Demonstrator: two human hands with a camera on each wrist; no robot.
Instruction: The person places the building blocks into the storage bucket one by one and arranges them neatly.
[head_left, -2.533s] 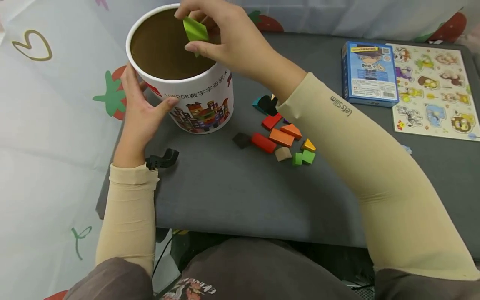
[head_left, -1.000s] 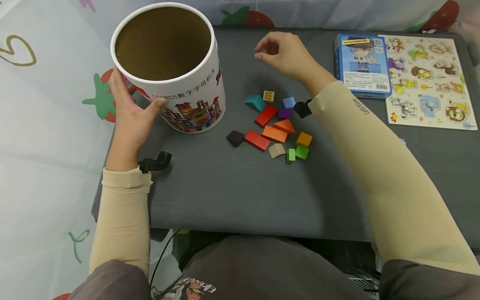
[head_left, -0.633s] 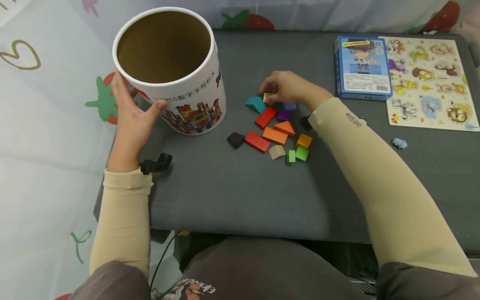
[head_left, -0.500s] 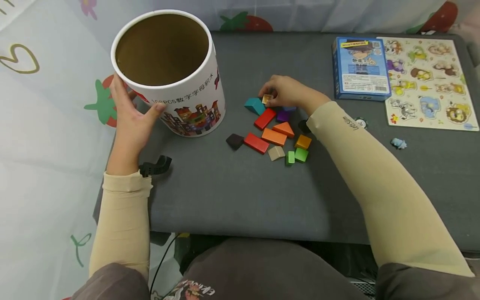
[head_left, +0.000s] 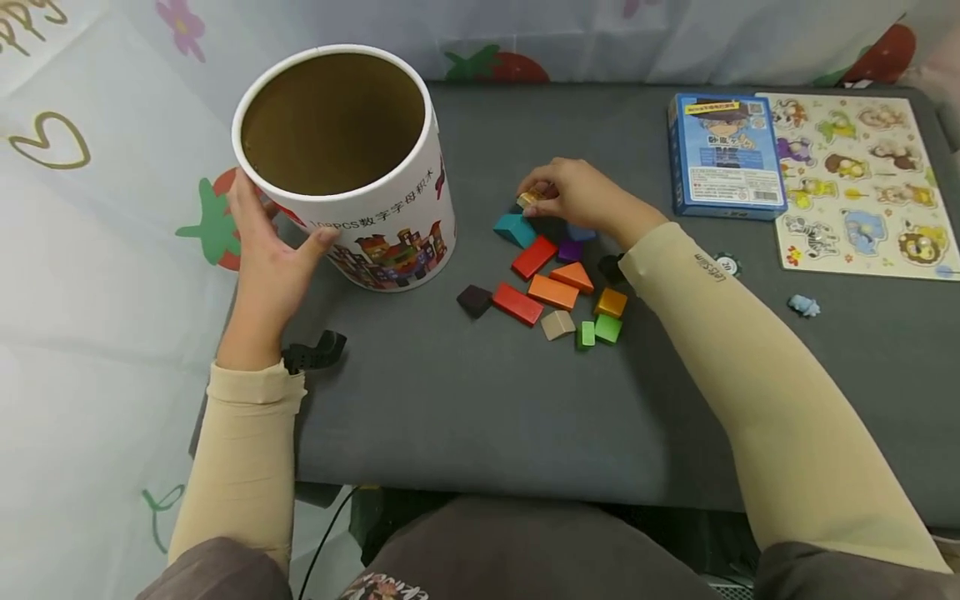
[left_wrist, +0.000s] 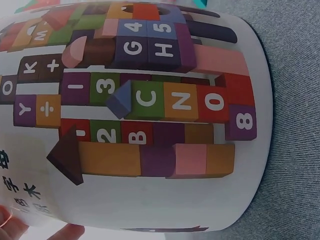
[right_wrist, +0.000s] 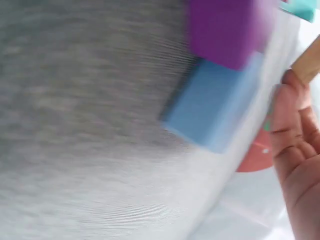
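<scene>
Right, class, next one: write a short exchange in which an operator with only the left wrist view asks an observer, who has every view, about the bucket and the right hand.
Operator: I see only the printed side of the bucket. Is it covered on top?
Observer: No, it is uncovered; the head view looks down into it.
Operator: And what is the right hand doing?
Observer: It pinches a small wooden block at the fingertips.
</scene>
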